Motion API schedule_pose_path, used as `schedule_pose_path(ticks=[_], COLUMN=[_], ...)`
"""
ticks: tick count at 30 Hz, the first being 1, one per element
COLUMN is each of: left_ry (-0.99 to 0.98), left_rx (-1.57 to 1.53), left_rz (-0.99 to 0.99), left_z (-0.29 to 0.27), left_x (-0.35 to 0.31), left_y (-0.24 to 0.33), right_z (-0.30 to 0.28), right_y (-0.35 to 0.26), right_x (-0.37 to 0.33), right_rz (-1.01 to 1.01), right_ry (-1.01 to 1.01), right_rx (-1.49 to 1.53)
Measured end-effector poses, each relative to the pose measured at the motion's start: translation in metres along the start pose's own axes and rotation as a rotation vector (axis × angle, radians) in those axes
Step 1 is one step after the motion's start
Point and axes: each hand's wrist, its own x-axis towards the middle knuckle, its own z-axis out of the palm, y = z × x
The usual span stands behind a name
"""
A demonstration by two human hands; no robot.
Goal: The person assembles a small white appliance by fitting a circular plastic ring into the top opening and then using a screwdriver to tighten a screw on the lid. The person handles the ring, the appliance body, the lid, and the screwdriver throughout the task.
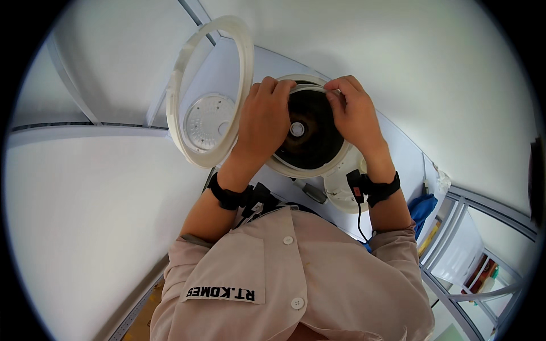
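Note:
In front of me stands a round white housing (321, 170) that looks like a rice cooker body. Its dark inside (311, 148) has a small silver round piece (297, 129) in the middle. Both hands are at its far rim, where a thin pale ring (310, 87) runs between my fingertips. My left hand (264, 116) has its fingers curled on the ring's left part, back of the hand toward me. My right hand (354, 111) pinches the right part between thumb and fingers. The left fingertips are partly hidden.
A large white ring-shaped frame (245, 57) stands tilted up at the left, with a pale round plate (207, 122) seen through it. Nearer me lie a grey-handled item (310, 191) and a white round part (340, 196). Blue cloth (422, 210) hangs at the table's right edge. White walls enclose the table.

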Motion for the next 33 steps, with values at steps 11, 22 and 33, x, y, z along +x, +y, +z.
schedule_pose_path(ticks=[11,22,33], left_ry=[0.003,-0.003,0.063], left_rx=[0.207,0.178,0.223], left_rz=[0.110,0.085,0.061], left_z=[-0.003,-0.001,0.010], left_x=[0.001,0.005,0.012], left_y=[-0.001,0.006,0.000], right_z=[0.005,0.000,0.009], right_y=[0.012,0.000,0.014], right_x=[0.007,0.009,0.011], right_rz=[0.016,0.110,0.137], right_ry=[0.077,0.069,0.098], right_rx=[-0.083,0.098,-0.058])
